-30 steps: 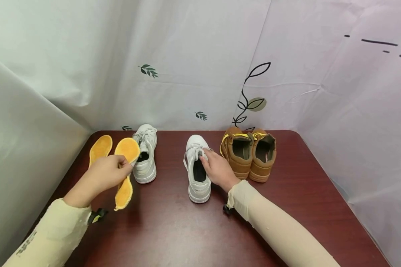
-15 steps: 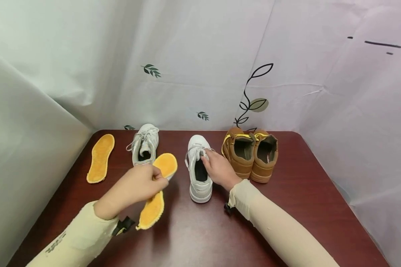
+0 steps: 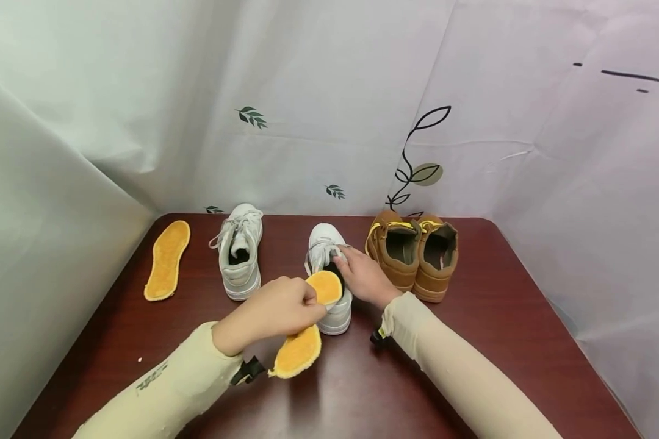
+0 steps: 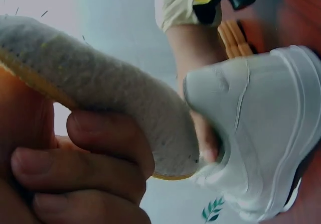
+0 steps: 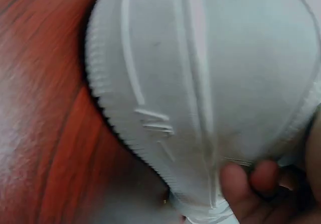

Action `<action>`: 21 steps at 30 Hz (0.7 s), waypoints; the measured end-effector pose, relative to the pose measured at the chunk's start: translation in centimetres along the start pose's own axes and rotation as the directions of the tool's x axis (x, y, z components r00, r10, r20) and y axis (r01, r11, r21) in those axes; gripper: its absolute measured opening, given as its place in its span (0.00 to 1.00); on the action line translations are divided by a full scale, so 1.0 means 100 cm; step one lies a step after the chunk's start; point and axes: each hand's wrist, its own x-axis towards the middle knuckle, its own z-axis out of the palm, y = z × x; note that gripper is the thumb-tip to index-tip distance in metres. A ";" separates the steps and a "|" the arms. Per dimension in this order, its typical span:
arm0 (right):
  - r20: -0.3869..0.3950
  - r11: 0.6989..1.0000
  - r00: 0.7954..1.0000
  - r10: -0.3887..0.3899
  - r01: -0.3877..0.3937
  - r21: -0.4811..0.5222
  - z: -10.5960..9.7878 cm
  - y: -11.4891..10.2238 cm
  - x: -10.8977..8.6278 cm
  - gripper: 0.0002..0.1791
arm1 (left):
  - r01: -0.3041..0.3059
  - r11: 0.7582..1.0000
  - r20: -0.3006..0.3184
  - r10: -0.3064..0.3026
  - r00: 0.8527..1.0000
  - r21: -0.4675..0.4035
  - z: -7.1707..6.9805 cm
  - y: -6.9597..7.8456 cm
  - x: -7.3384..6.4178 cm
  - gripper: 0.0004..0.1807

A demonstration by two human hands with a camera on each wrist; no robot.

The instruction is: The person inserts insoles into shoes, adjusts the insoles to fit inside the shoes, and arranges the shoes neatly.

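Note:
My left hand (image 3: pixel 279 310) grips a yellow fluffy insole (image 3: pixel 298 352) by its middle. One end of the insole hangs above the opening of the nearer white sneaker (image 3: pixel 337 319); the other points down toward me. In the left wrist view the insole's pale underside (image 4: pixel 115 81) faces the camera, close to the sneaker's heel (image 4: pixel 266 113). On the right, my right hand (image 3: pixel 364 277) holds that sneaker near its tongue, thumb at the opening. The right wrist view shows curled fingertips (image 5: pixel 235 184) against its white side. The left hand and insole hide part of the opening.
A second yellow insole (image 3: pixel 167 261) lies flat at the table's left. Beside it stands another white sneaker (image 3: pixel 240 277). Two brown shoes (image 3: pixel 399 268) with yellow laces stand just right of my right hand. A pale curtain (image 3: pixel 318 110) borders the dark red table (image 3: pixel 450 353).
My left hand has carried the insole rightward from beside the far-left sneaker to over the middle one. My right hand stays on the middle sneaker.

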 end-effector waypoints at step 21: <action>0.335 0.968 0.942 0.026 -0.108 0.227 -0.025 0.002 0.010 0.31 | 0.076 0.996 0.157 -0.084 0.984 0.057 0.001 0.009 0.044 0.22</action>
